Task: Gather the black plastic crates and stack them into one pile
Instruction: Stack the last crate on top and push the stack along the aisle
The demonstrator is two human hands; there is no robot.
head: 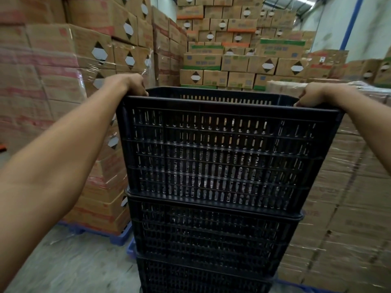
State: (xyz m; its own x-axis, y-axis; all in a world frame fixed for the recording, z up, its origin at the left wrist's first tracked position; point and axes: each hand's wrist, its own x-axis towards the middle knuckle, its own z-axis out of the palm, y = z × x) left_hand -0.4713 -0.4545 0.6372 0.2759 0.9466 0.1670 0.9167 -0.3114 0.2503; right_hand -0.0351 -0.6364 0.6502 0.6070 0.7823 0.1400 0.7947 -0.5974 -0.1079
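Observation:
A pile of three black slotted plastic crates stands right in front of me. The top crate [224,153] sits on a second crate [213,235], with a third crate [203,278] under that at the frame's bottom. My left hand [133,84] grips the top crate's left rim, fingers curled over the edge. My right hand [312,95] grips the right rim the same way. Nothing shows inside the top crate.
Shrink-wrapped stacks of cardboard boxes [63,85] on a blue pallet [120,237] rise close on the left. More wrapped boxes [347,187] stand close on the right. A tall wall of cartons [232,49] fills the back. Bare concrete floor [69,265] lies at lower left.

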